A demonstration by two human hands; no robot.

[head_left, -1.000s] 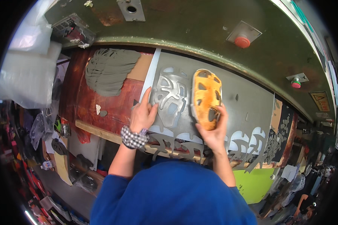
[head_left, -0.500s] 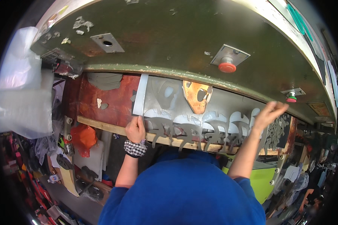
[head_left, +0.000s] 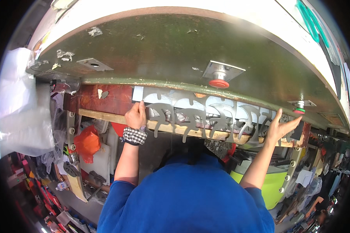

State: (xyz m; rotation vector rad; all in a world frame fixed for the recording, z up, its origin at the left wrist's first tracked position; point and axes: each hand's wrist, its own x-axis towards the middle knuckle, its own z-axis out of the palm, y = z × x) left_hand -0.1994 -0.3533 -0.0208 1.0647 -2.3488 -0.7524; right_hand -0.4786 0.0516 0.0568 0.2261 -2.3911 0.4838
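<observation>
A thin dark grey sheet (head_left: 187,115) with a row of curved cut-outs lies along the machine's bed, its ragged strips hanging over the wooden front edge. Closed at the sheet's left end is my left hand (head_left: 135,115), with the thumb pointing up. At the right end, my right hand (head_left: 280,127) has its fingers apart and holds nothing. Its fingertips are just below a green push button (head_left: 299,110). Only the lower edge of an orange-brown cutting die (head_left: 200,95) shows behind the sheet; the machine's overhang hides the remainder.
The large green machine front (head_left: 151,46) overhangs the bed and carries a red mushroom button (head_left: 219,83). A reddish-brown board (head_left: 112,101) lies left of the sheet. Clear plastic bags (head_left: 23,112) hang at left; a lime-green bin (head_left: 274,186) stands below at right.
My view has shifted, and the overhang now covers most of the die. My right hand has gone from bunched fingers to spread ones. My left hand stays at the sheet's left end.
</observation>
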